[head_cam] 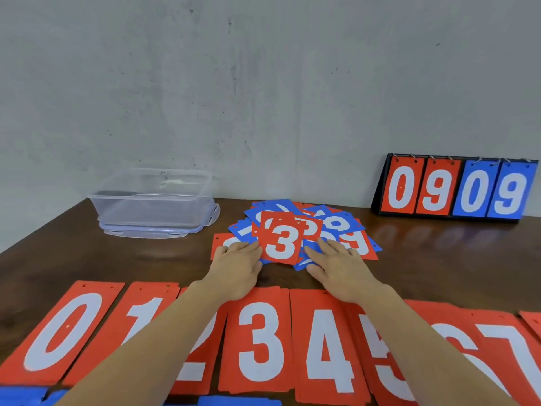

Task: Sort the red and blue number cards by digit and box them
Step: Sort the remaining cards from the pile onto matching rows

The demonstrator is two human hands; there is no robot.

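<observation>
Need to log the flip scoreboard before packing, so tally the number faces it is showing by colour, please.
Red faces: 2, the red 0 and the red 9
Blue faces: 2, the blue 0 and the blue 9
Total: 4 faces showing on the flip scoreboard
</observation>
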